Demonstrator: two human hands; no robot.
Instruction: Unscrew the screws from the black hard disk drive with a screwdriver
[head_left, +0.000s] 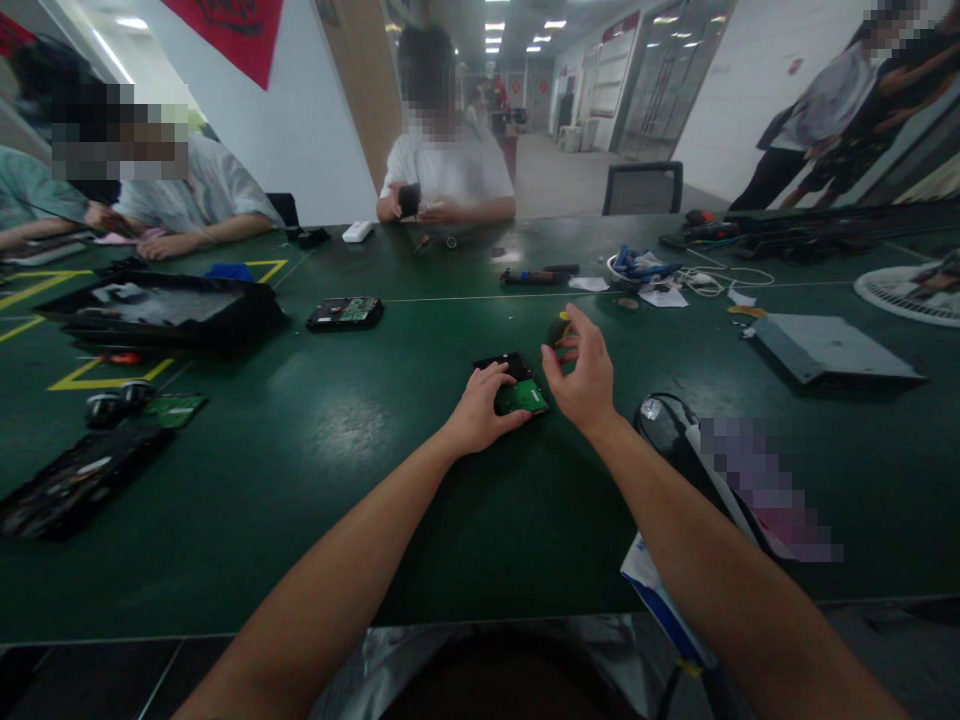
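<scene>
One black rectangular device (514, 366) with one flat green circuit board (526, 397) lies on the glossy green table (525, 530), held by the left hand (481, 410), fingers spread. Beside it, the right hand (586, 376) curls loosely near one rounded black-and-yellow object (556, 329); whether gripping, I cannot tell.

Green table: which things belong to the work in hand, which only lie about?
Apparently in use:
green circuit board, under the left hand
dark, yellow-marked object, at the right hand

Apparently lying about:
grey metal box
black tray
</scene>
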